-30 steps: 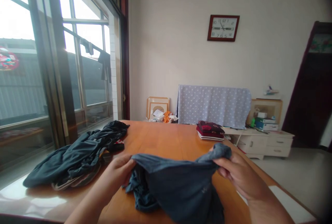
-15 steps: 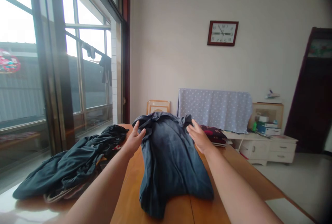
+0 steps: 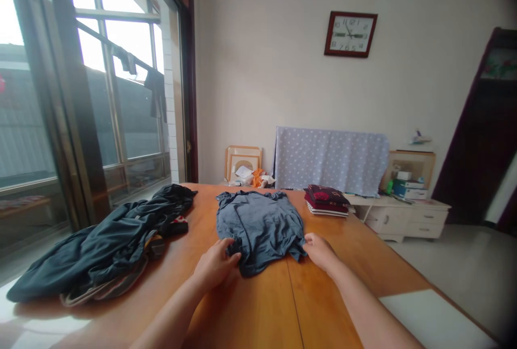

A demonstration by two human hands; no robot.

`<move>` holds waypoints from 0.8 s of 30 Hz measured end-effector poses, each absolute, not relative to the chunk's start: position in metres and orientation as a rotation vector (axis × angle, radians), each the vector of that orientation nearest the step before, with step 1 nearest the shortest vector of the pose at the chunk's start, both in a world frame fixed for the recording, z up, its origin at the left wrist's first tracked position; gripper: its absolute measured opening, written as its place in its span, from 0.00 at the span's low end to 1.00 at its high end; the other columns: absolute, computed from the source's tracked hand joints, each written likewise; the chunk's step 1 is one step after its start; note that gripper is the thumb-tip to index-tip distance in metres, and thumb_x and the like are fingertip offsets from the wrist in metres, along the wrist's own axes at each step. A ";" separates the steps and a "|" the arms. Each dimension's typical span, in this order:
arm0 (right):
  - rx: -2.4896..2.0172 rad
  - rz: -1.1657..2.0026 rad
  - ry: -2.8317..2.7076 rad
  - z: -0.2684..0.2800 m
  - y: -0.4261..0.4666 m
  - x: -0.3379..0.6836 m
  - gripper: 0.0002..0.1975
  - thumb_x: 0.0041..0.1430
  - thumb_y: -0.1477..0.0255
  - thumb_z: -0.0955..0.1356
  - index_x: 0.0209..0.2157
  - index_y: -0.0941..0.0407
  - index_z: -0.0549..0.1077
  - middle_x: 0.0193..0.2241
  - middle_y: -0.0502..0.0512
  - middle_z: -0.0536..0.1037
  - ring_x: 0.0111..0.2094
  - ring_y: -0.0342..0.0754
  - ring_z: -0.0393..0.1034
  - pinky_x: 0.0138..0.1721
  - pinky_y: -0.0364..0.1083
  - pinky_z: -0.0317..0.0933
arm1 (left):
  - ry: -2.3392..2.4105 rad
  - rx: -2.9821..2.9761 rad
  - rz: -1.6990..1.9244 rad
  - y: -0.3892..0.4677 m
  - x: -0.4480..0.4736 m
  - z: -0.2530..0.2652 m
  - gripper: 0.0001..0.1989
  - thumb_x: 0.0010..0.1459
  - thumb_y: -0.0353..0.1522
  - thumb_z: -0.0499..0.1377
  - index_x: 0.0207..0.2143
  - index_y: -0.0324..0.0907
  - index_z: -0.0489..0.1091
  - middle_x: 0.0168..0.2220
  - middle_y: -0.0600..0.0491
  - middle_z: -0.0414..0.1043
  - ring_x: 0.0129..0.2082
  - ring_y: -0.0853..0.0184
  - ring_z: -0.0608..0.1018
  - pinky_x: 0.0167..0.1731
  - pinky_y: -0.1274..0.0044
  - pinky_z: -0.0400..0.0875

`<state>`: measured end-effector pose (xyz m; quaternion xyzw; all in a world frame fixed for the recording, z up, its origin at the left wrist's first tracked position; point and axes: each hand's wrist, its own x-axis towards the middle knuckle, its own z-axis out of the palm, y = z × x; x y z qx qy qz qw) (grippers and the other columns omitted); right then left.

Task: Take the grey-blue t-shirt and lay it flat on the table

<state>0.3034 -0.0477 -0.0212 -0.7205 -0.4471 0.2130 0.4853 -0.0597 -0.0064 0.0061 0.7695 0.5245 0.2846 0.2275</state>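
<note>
The blue-grey shirt (image 3: 258, 225) lay flat, soft and wrinkled, at frame centre on the smooth wooden table (image 3: 323, 306). The left hand (image 3: 215, 267) pinched its near hem; the right hand (image 3: 320, 249) gripped the opposite hem corner.

**Both arms stretched forward, hands low**

The left hand (image 3: 216, 265) is curled, fingers pinched shut. The right hand (image 3: 319, 249) lies flatter, fingertips pressed down. Bare forearms run forward, roughly parallel, hands set apart.
</note>
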 end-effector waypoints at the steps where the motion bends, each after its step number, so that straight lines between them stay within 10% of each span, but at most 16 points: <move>1: -1.814 0.486 -1.124 -0.022 -0.051 0.305 0.05 0.44 0.70 0.73 0.26 0.53 0.75 0.24 0.50 0.78 0.34 0.51 0.74 0.37 0.45 0.61 | 1.463 2.183 0.734 -0.010 -0.056 0.009 0.28 0.56 0.51 0.58 0.53 0.46 0.71 0.48 0.46 0.76 0.46 0.56 0.77 0.43 0.70 0.68; 7: -2.173 0.372 -1.399 -0.014 -0.059 0.297 0.16 0.48 0.54 0.72 0.29 0.53 0.75 0.31 0.56 0.80 0.34 0.53 0.74 0.34 0.45 0.58 | 1.758 2.361 0.633 -0.014 -0.037 0.002 0.25 0.54 0.52 0.59 0.46 0.46 0.73 0.48 0.44 0.73 0.51 0.50 0.73 0.47 0.65 0.64; 13: -2.009 0.444 -1.118 -0.014 -0.049 0.281 0.06 0.47 0.67 0.71 0.26 0.53 0.72 0.27 0.53 0.78 0.35 0.52 0.74 0.33 0.44 0.60 | 1.619 2.027 0.980 0.007 -0.036 -0.013 0.03 0.54 0.33 0.58 0.32 0.43 0.69 0.35 0.49 0.74 0.38 0.59 0.76 0.39 0.70 0.67; 19: -1.723 0.451 -0.863 0.002 -0.066 0.300 0.13 0.57 0.62 0.63 0.39 0.54 0.68 0.33 0.52 0.77 0.30 0.45 0.72 0.27 0.41 0.64 | 1.255 1.109 1.491 0.014 -0.071 0.013 0.09 0.54 0.38 0.59 0.34 0.43 0.64 0.24 0.57 0.70 0.26 0.66 0.78 0.28 0.77 0.70; 24: -1.330 0.555 -0.608 0.016 -0.100 0.318 0.19 0.43 0.62 0.72 0.37 0.54 0.69 0.24 0.46 0.73 0.18 0.38 0.57 0.16 0.38 0.49 | 1.076 0.769 1.683 -0.005 -0.104 0.033 0.16 0.42 0.32 0.67 0.33 0.42 0.64 0.25 0.58 0.71 0.23 0.71 0.77 0.25 0.82 0.67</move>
